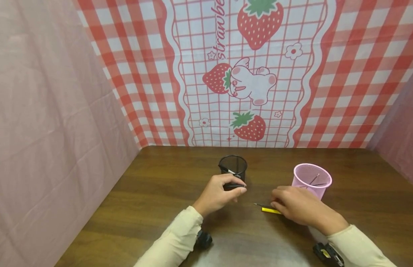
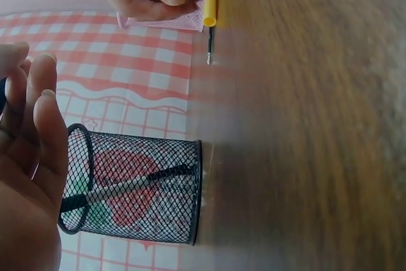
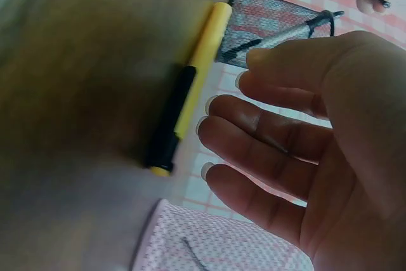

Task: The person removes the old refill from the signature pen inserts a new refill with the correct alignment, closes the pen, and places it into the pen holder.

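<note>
My left hand [image 1: 219, 194] pinches a slim black pen [image 1: 232, 186] between thumb and fingers, just in front of a black mesh pen cup [image 1: 241, 172]. A black-and-white pen [image 2: 120, 188] leans inside that cup. My right hand [image 1: 297, 205] hovers low over the table with loosely bent fingers, and nothing shows in its grasp in the right wrist view. Close to its fingertips lies a yellow pen barrel [image 1: 270, 210] with a black part [image 3: 176, 109]. Alongside the barrel is a thin dark rod [image 2: 210, 46] with a metal tip, like a refill.
A pink mesh cup [image 1: 295, 178] holding thin dark sticks stands behind my right hand. Black wrist devices [image 1: 203, 240] sit under both sleeves. A strawberry-patterned checked cloth [image 1: 283, 89] hangs behind the wooden table [image 1: 153, 193], with a pink cloth [image 1: 59, 122] at the left.
</note>
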Available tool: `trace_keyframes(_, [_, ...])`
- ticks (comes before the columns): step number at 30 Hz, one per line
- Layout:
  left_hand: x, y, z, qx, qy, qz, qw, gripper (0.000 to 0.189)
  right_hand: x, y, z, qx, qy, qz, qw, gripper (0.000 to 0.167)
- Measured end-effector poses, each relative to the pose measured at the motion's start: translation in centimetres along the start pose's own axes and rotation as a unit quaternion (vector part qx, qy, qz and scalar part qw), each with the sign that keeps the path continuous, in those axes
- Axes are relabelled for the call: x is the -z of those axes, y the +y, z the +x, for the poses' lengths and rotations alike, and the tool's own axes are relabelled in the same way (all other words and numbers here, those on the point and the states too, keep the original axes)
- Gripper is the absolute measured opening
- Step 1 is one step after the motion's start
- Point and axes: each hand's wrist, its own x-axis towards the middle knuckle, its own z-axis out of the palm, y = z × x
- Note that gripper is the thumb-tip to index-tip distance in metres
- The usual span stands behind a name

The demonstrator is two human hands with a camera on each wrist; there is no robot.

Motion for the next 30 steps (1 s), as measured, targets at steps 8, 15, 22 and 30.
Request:
trace_keyframes(8, [0.0, 1.9, -0.2, -0.005, 0.015, 0.026, 0.9995, 0.010, 2.0, -0.8, 0.3, 0.014, 0.033, -0.006, 0.9994, 0.025])
trace_keyframes(15, [0.1, 3.3, -0.4, -0.012, 0.014, 0.028, 0.9995, 0.009, 3.5, -0.9, 0.0, 0.030, 0.080, -0.017, 0.9962, 0.028])
trace_keyframes(22, [0.2, 3.3, -0.4, -0.019, 0.009, 0.032, 0.9993, 0.008, 4.2, -1.1, 0.1, 0.026, 0.081, -0.020, 0.9962, 0.023])
trace_keyframes(30, [0.4, 3.3, -0.4, -0.017, 0.010, 0.032, 0.9993, 0.011, 5.8, -0.4, 0.3, 0.027, 0.099, -0.037, 0.9941, 0.014])
